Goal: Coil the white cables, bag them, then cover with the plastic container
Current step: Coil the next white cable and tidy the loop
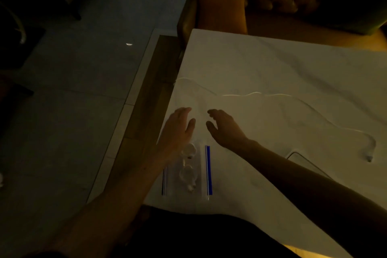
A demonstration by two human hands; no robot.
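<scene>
- Over a dim, white-covered table (272, 58), the left grip (178, 125) and right grip (223, 126) are poised side by side, fingers loose and spread, holding nothing.
- Just beyond both sets of fingertips, a loose white cable (240, 95) runs uncoiled across the cloth. It trails far to the right of the right grip and ends in a plug (369, 158).
- Behind the left grip, beside its wrist, a clear zip bag (173, 180) lies flat with coiled cables (187, 174) already inside.
- Beside the right forearm, only a corner of the plastic container (294, 152) shows.
- The loose cable looks light, thin and limp, and likely to slide or spring out of its loops. A pinch near one end, with the other grip guiding the loops, seems the best hold.
</scene>
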